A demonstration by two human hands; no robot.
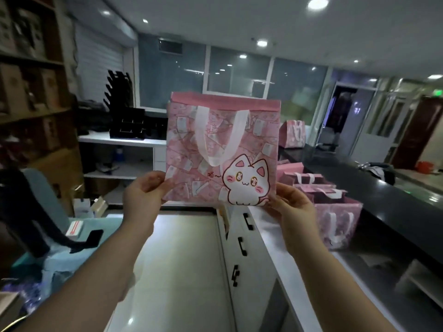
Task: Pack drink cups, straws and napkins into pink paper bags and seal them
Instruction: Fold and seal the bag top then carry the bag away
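A flat pink paper bag [223,149] with a white cat drawing and white handles hangs upright in the air in front of me. My left hand [143,200] pinches its lower left corner. My right hand [294,212] pinches its lower right corner. The bag's top edge is folded over. No cups, straws or napkins are in view.
Several more pink bags [335,212] stand on the steel counter [271,231] to the right, and another pink bag [293,134] sits farther back. A black counter [383,202] runs along the right. White drawers [242,248] are below, shelves at left, a chair [45,207] at lower left.
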